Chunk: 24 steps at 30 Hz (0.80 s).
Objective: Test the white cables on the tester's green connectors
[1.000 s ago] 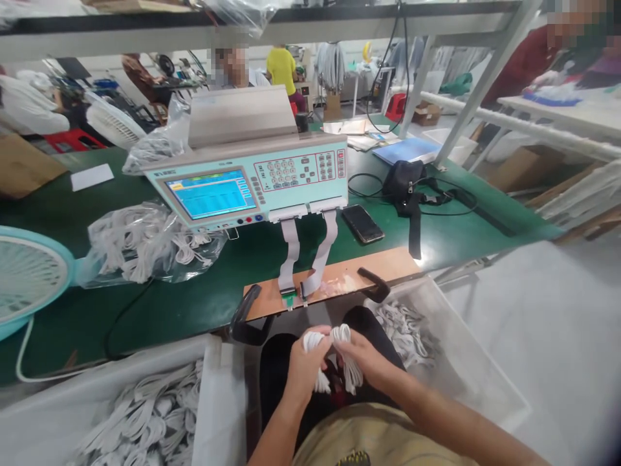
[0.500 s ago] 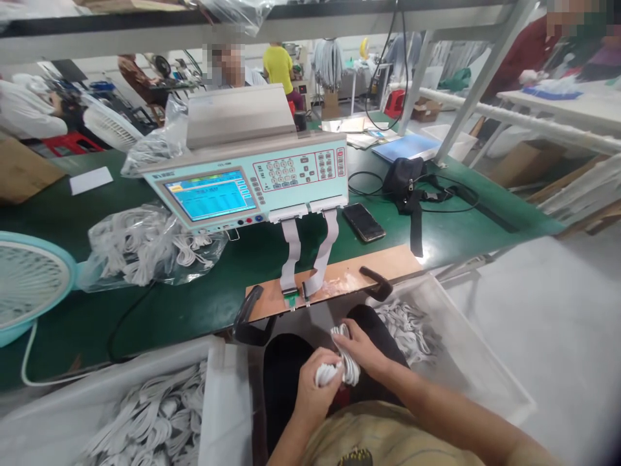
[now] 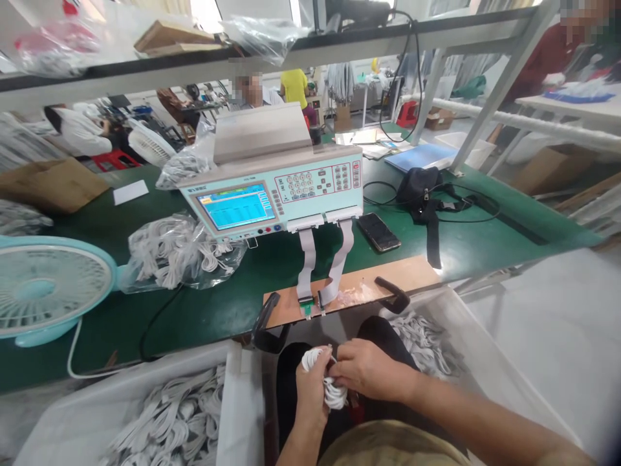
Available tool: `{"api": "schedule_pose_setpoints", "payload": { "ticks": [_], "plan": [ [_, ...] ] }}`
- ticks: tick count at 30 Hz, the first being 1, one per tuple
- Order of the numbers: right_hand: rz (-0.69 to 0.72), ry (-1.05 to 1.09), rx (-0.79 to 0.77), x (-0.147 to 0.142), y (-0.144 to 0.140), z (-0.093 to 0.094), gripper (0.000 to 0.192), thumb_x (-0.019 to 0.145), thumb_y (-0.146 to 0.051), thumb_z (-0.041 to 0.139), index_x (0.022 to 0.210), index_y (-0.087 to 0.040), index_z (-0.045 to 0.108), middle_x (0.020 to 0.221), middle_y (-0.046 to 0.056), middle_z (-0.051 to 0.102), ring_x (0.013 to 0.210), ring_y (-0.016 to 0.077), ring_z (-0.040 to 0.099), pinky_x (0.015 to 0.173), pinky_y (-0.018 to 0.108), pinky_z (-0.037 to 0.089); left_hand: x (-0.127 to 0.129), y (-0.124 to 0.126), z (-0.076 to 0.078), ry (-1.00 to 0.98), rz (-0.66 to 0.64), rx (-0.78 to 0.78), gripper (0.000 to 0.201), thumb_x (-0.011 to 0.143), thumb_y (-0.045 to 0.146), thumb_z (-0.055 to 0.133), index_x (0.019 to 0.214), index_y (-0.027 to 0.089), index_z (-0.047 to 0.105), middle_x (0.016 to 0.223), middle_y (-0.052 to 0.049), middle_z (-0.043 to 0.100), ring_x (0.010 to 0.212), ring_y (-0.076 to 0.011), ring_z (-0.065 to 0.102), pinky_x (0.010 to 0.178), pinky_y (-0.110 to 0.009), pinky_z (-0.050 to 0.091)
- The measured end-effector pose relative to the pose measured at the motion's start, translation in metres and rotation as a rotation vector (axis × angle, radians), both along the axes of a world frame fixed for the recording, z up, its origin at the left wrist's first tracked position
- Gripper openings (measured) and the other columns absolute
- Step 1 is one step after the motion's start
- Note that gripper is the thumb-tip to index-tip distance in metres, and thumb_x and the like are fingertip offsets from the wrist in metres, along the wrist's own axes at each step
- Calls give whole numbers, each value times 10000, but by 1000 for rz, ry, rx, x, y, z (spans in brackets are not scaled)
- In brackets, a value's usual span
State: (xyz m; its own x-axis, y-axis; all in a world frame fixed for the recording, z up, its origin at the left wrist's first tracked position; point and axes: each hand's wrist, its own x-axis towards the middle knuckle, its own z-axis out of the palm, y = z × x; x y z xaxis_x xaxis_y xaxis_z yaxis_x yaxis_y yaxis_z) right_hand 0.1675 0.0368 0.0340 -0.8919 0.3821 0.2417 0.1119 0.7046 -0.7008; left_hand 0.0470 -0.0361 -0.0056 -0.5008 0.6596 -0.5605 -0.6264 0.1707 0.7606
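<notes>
In front are two hands (image 3: 313, 387) (image 3: 366, 369), two ribbon cables (image 3: 306, 262) (image 3: 341, 255).

Thick white cable bundle (image 3: 334, 393), pretty tightly looped, gripped in the left hand (image 3: 309, 391), near side, kinda mid-scene.

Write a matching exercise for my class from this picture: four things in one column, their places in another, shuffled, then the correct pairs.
Things
1. Cable bundle
2. Phone
3. Blue fan
4. Wooden board

Places
A. At the left edge of the picture
B. Along the front edge of the green table
C. In the left hand, with the right hand at it
D. On the table, between the machine and the black bag

Correct pairs: 1-C, 2-D, 3-A, 4-B
</notes>
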Motion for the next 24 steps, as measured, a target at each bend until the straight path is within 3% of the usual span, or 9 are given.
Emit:
{"api": "schedule_pose_setpoints", "payload": {
  "ticks": [3,8,13,18,24],
  "plan": [
    [-82,37,-114,-8,3,-2,176,836,-232,483,722,-193,611,698,23,538,628,145,458,625,260,367,-3,4,-4,43,35,1,297,549,301,786,724,111,640,595,4,628,530,-119,566,495,-212,445],
    [-487,266,-653,-29,14,-29,232,840,-332,472,682,-177,540,626,-21,490,588,133,443,567,236,364,-12,14,-8,267,82,51,302,580,305,774,785,114,660,612,4,639,535,-121,565,510,-226,462],
    [-526,296,-830,-44,23,-46,296,778,-428,563,671,-156,614,597,-13,539,555,137,469,541,240,363,-20,23,-8,212,66,75,361,523,315,800,794,116,667,588,14,642,493,-126,569,466,-227,450],
    [-545,291,-932,-52,24,-42,321,716,-460,624,645,-148,648,567,-6,563,524,138,480,497,234,352,-28,25,0,134,33,61,392,499,322,807,794,112,657,591,8,647,476,-121,575,453,-220,460],
    [-560,315,-1173,-57,22,-27,361,640,-478,685,582,-129,614,499,5,563,453,125,479,475,244,359,-47,21,6,260,-218,64,316,577,371,764,677,115,609,409,41,540,354,-82,467,360,-182,376]
  ]
}}
